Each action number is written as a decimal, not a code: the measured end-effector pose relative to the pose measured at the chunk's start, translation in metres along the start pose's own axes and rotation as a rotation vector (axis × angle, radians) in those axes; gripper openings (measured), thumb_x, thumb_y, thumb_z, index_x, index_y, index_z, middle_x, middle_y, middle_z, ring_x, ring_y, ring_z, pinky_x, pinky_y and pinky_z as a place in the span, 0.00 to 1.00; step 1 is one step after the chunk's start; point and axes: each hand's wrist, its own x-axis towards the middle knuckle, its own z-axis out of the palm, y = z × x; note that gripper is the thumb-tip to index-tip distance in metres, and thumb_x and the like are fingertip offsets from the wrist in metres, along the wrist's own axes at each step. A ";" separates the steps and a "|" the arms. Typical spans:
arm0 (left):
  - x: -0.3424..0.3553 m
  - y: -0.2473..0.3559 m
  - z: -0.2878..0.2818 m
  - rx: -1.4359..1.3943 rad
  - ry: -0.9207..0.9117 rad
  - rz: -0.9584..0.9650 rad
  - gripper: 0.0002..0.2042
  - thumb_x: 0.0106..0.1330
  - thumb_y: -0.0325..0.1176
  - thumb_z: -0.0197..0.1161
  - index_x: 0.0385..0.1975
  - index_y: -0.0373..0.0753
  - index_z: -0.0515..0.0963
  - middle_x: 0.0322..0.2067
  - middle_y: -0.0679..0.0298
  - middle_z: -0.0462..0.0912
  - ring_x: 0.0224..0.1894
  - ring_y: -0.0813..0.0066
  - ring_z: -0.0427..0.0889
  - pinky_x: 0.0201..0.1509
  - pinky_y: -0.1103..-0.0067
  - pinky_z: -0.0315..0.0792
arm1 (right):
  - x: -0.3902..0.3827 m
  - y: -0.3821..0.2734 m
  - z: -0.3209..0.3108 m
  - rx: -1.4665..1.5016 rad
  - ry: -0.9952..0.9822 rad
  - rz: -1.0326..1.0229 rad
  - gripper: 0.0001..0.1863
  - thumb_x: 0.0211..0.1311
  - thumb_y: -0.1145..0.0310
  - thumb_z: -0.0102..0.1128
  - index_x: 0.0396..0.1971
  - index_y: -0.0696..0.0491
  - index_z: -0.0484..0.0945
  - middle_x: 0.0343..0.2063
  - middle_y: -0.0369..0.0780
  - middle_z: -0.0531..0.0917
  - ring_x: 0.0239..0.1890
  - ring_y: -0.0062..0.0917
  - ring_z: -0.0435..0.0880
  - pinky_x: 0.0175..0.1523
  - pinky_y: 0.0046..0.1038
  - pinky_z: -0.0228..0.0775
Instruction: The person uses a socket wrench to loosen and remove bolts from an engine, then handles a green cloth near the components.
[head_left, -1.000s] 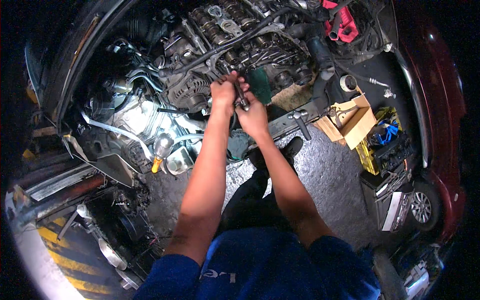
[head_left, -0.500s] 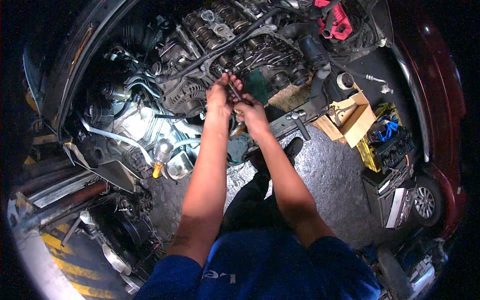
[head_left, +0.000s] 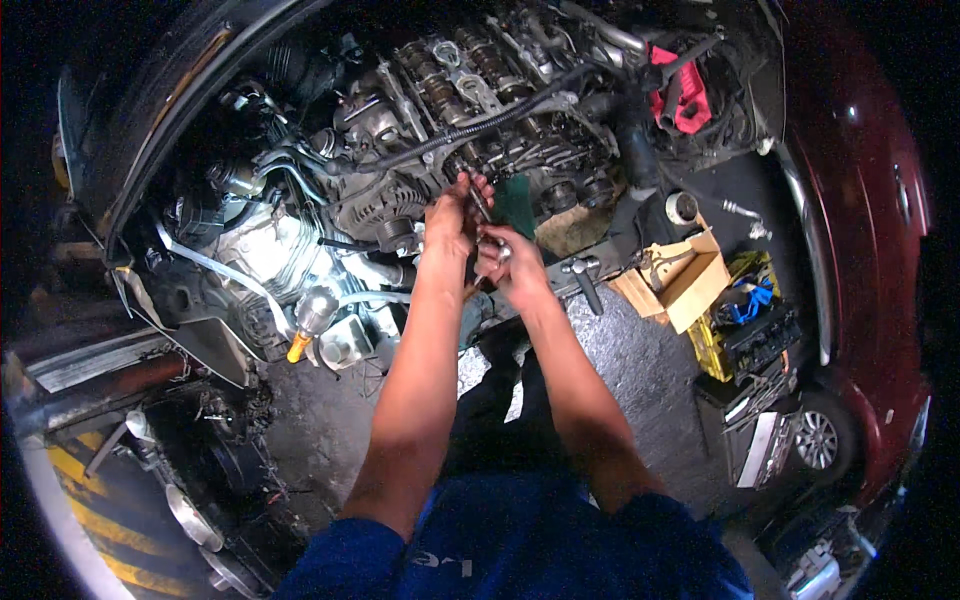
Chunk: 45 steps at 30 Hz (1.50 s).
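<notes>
In front of me lies an opened car engine with its camshafts bared. At its near side my left hand is closed, its fingers round the upper part of a slim metal rod-shaped tool. Just below and to the right, my right hand is closed on the tool's lower end, where a shiny rounded metal piece shows between the fingers. The fingers hide the tool's exact kind. A green sheet lies right beside the hands, and the alternator is to their left.
A lit work lamp lies at left. On the front rail rests a T-shaped metal tool. An open cardboard box, a roll of tape and a toolbox are at right, near a dark red car. A black hose crosses the engine.
The view has shifted slightly, so the engine sits lower and a little right, the box a little left. My right hand has turned, exposing the rounded metal piece. Both hands keep their grip.
</notes>
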 end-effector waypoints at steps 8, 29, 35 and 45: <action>-0.009 -0.004 0.002 -0.062 0.149 0.001 0.12 0.60 0.37 0.68 0.35 0.37 0.76 0.27 0.65 0.80 0.25 0.74 0.80 0.25 0.83 0.74 | -0.003 0.011 0.015 -1.810 0.415 -0.618 0.10 0.65 0.62 0.50 0.37 0.54 0.72 0.20 0.50 0.80 0.23 0.48 0.81 0.29 0.47 0.71; -0.014 -0.005 0.036 0.001 0.454 0.074 0.11 0.66 0.38 0.61 0.36 0.35 0.75 0.28 0.59 0.80 0.26 0.68 0.80 0.31 0.74 0.76 | 0.004 -0.024 0.000 -1.947 0.146 -0.458 0.10 0.57 0.65 0.54 0.35 0.55 0.74 0.24 0.50 0.78 0.30 0.45 0.79 0.34 0.45 0.71; -0.010 -0.005 0.020 -0.033 0.338 0.034 0.13 0.66 0.39 0.60 0.36 0.34 0.75 0.30 0.58 0.81 0.30 0.67 0.80 0.36 0.73 0.77 | 0.013 -0.026 -0.001 -0.229 0.232 0.171 0.11 0.62 0.61 0.55 0.34 0.53 0.75 0.21 0.36 0.77 0.25 0.30 0.78 0.29 0.31 0.68; -0.017 -0.005 0.017 0.136 0.185 0.049 0.15 0.67 0.42 0.59 0.38 0.33 0.75 0.32 0.58 0.81 0.30 0.68 0.82 0.35 0.75 0.78 | -0.003 -0.014 0.023 -1.842 0.377 -0.443 0.14 0.65 0.57 0.50 0.42 0.51 0.71 0.21 0.52 0.80 0.23 0.46 0.81 0.28 0.45 0.73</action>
